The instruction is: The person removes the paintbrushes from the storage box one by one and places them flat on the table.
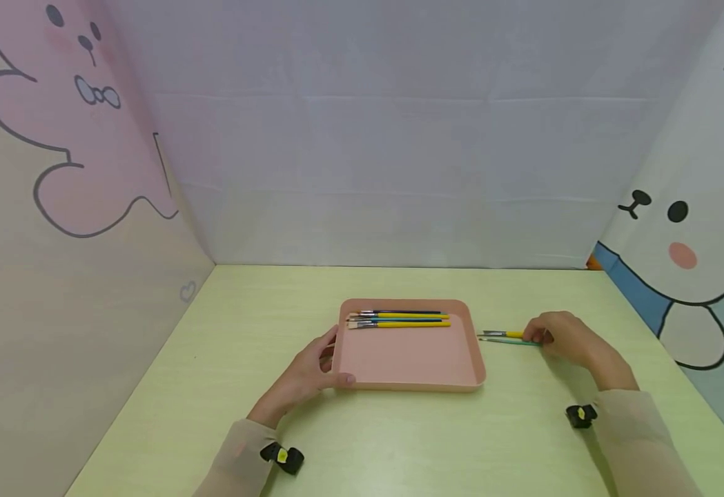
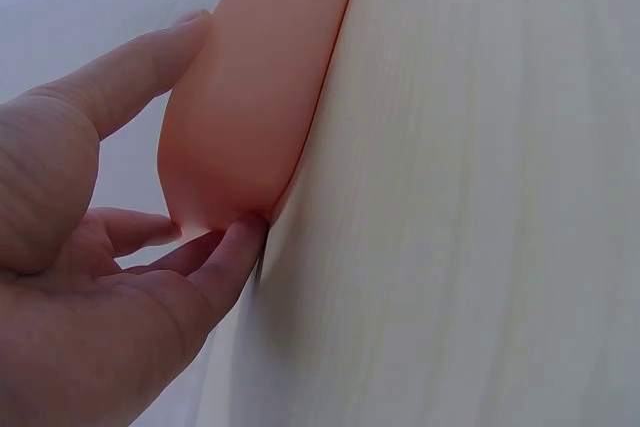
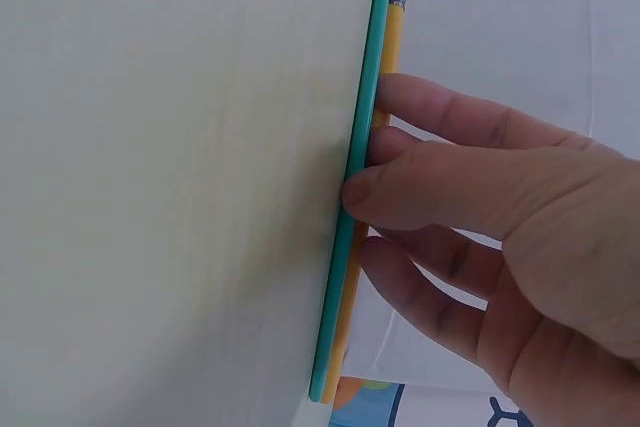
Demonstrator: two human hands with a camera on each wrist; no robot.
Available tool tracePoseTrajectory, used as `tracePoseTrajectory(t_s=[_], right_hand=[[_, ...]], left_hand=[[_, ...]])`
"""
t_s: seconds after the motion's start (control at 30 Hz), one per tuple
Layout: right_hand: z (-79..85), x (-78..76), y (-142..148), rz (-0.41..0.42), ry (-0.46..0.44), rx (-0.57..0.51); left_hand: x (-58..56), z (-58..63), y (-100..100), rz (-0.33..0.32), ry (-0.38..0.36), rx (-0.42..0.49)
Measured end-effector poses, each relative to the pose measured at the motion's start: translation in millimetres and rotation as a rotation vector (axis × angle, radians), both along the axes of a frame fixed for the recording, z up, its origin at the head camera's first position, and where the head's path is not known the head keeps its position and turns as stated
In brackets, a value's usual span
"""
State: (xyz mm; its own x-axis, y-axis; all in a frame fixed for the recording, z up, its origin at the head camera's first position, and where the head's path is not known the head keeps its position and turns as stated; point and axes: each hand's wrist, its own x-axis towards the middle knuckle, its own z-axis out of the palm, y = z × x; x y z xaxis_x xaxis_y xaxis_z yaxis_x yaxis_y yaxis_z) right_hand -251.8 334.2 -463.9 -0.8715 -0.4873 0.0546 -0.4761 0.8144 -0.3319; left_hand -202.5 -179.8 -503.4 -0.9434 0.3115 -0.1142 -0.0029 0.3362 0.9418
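A pink tray (image 1: 411,359) lies on the table, several paintbrushes (image 1: 399,324) side by side across its far part. My left hand (image 1: 306,366) grips its near left corner, thumb on the front rim and fingers against the left side. The left wrist view shows fingertips (image 2: 245,232) at the bottom edge of the tray wall (image 2: 255,87). To the right of the tray, my right hand (image 1: 566,338) pinches a green paintbrush (image 3: 368,87) and a yellow paintbrush (image 3: 393,32). Its thumb is on the green handle and its other fingers are at the yellow one. The bristles point toward the tray.
The pale wood-look table (image 1: 411,442) ends at a white cloth backdrop (image 1: 399,172). Cartoon-printed panels stand at left (image 1: 88,159) and right (image 1: 697,276). A small black camera (image 1: 284,457) sits at the left wrist, another camera (image 1: 581,415) at the right.
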Motion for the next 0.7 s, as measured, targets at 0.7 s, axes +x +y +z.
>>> tracePoseTrajectory(t_s=[0.7], right_hand=[[23.2, 9.0, -14.7, -0.026, 0.065, -0.003]], left_hand=[[1.3, 2.9, -0.4, 0.007, 0.0, -0.001]])
